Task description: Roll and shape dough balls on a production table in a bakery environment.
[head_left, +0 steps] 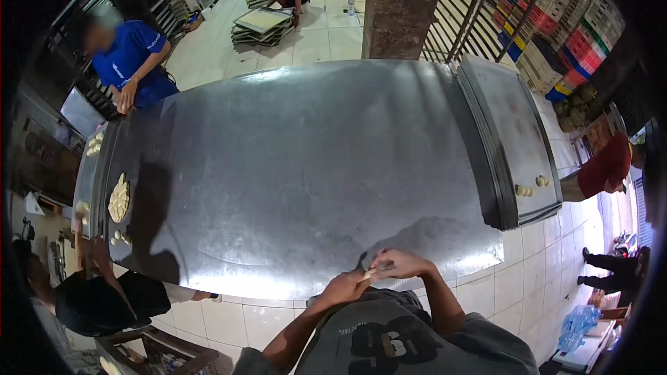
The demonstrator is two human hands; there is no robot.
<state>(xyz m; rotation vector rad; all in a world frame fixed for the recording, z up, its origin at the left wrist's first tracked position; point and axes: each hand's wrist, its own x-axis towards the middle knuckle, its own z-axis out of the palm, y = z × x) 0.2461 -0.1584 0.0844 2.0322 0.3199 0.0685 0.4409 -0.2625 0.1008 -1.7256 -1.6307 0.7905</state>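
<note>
Facing both hands [404,262]: metal table [299,153] on tiled floor [511,285].

Viewing remotely, I log a bakery workroom: metal table [299,167], shaped dough [119,199] at its left end, stacked trays [504,118], plastic crates [582,48], tiled floor [226,319].

A small, pale, slim piece [369,275], too blurred to identify, is at the person's fingers [383,258], by the grey metal surface's [299,146] near edge.
</note>
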